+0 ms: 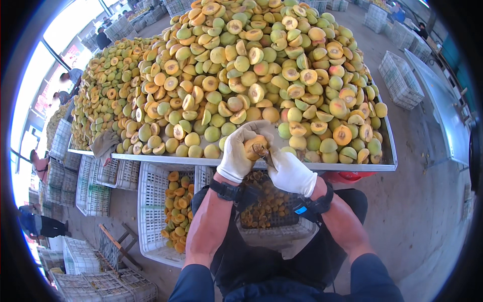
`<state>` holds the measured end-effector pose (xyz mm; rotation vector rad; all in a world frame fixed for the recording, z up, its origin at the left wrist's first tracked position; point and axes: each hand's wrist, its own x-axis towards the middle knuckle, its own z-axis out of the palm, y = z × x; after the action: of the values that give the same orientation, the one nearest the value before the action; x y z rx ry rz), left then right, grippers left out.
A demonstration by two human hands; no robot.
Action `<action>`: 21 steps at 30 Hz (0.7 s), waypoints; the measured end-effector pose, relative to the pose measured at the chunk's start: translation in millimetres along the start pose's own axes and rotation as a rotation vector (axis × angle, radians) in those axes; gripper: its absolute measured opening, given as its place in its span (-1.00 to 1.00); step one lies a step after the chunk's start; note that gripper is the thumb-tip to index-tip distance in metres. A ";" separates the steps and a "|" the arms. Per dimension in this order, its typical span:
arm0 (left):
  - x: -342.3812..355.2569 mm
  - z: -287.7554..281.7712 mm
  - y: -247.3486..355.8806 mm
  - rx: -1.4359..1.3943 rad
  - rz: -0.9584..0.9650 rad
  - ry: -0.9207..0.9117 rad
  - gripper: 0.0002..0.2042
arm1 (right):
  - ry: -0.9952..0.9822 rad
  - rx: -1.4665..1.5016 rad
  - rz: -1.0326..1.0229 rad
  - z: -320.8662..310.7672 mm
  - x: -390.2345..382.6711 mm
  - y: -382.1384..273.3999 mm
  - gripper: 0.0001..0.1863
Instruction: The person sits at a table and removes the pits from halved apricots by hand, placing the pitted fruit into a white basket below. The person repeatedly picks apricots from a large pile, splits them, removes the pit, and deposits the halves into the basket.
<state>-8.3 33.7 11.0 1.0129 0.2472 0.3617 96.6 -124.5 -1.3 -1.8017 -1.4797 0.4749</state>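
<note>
Both my hands wear white gloves and meet just over the table's near edge. My left hand point(235, 155) is closed around a peach half point(255, 147), its brownish cut side showing. Against that cut side, my right hand point(292, 173) grips a small dark tool point(261, 152), mostly hidden by the fingers. Beyond my hands rises a big heap of halved yellow-green peaches point(241, 75), many with brown centres facing up. The heap lies on a metal-rimmed table point(191, 160).
Below the table's edge, a white plastic crate point(151, 211) holds peach halves. Between my legs a crate point(276, 231) contains small brownish pieces. A grey cloth point(104, 145) lies on the left edge. More crates point(400, 80) stand right and left; several people are at the far left.
</note>
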 end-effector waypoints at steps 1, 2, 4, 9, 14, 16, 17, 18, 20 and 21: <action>-0.6 -2.2 5.9 0.205 -0.013 -0.047 -0.56 | -0.047 0.012 0.002 -4.2 1.0 -0.6 -0.70; -2.0 -3.2 5.2 0.177 -0.070 -0.025 -0.57 | -0.080 0.000 0.026 -3.3 -0.2 0.6 -0.69; -1.1 -10.4 1.0 -0.007 -0.198 0.014 -0.62 | -0.135 -0.037 0.049 1.7 -1.0 5.0 -0.68; 3.7 17.7 -2.9 -0.022 0.139 0.248 -0.69 | 0.109 0.189 0.031 7.2 4.0 3.5 -0.72; 7.6 28.6 -18.8 0.133 0.235 0.457 -0.78 | 0.115 0.099 0.055 14.6 4.4 -9.5 -0.76; 8.9 26.5 -23.8 0.100 0.208 0.533 -0.83 | 0.087 0.037 0.090 18.5 4.8 -13.2 -0.75; 8.9 27.0 -26.7 0.091 0.205 0.561 -0.85 | 0.071 0.016 0.081 14.0 4.3 -20.1 -0.74; 9.6 25.1 -27.5 0.082 0.201 0.589 -0.86 | 0.057 0.006 0.055 15.5 6.5 -17.5 -0.71; 3.9 33.9 -18.4 0.088 0.148 0.583 -0.85 | 0.029 -0.019 0.028 17.6 3.2 -7.3 -0.65; 4.9 35.6 -17.8 0.082 0.149 0.582 -0.85 | 0.025 0.002 0.026 16.9 2.4 -3.7 -0.64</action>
<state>12.4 -0.6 13.7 0.9907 0.7168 0.7862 83.1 -116.8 -9.2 -1.8212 -1.4398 0.4657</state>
